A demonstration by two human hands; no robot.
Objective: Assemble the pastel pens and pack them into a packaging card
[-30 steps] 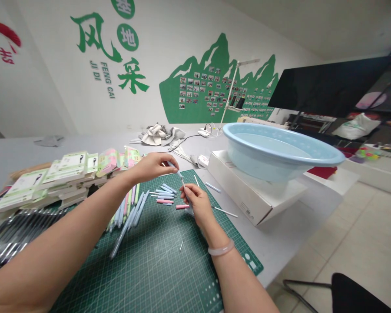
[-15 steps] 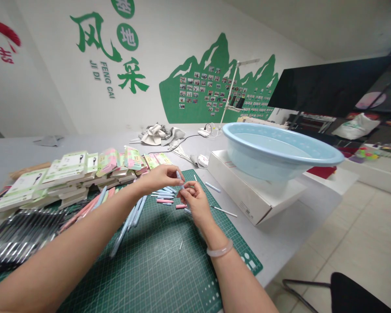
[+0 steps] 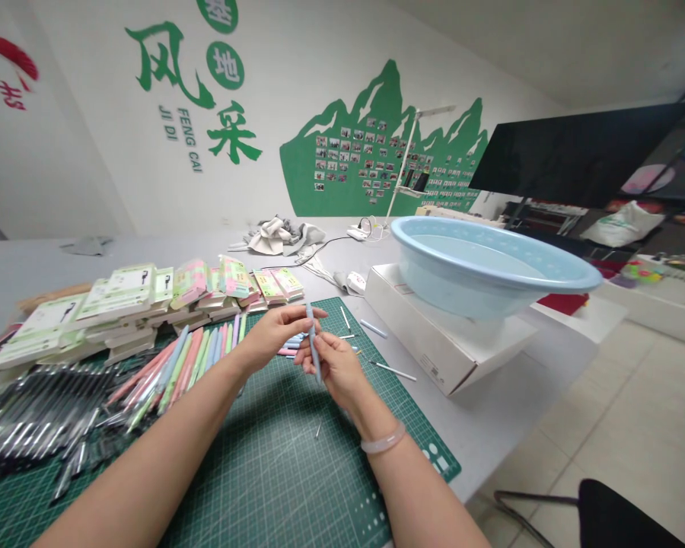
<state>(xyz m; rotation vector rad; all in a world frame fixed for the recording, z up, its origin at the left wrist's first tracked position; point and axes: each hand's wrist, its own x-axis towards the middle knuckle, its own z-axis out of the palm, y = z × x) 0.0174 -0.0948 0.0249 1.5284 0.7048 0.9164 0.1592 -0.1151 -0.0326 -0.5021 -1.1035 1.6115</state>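
Note:
A light blue pen (image 3: pixel 313 344) stands nearly upright between my two hands above the green cutting mat (image 3: pixel 251 457). My left hand (image 3: pixel 282 329) pinches its upper part, and my right hand (image 3: pixel 334 361) grips it lower down. Behind the fingers, partly hidden, lie loose blue and pink pen parts (image 3: pixel 290 350). Several pastel pens (image 3: pixel 191 358) are lined up left of my hands, partly covered by my left forearm. Further left lies a row of black-and-clear pens (image 3: pixel 39 415). A thin refill (image 3: pixel 318 428) rests on the mat below my hands.
Stacked small boxes (image 3: pixel 119 293) stand at the back left. On the right, a blue basin (image 3: pixel 450 285) sits on a white carton (image 3: pixel 434 342). Thin white rods (image 3: pixel 396 371) and a blue tube (image 3: pixel 373 328) lie near the mat's right edge. Grey cloths (image 3: pixel 279 234) lie behind.
My hands have come together, joining the blue pieces into one whole pen. Both hands moved slightly down, and the pen now stands more upright. My left forearm swung toward the right.

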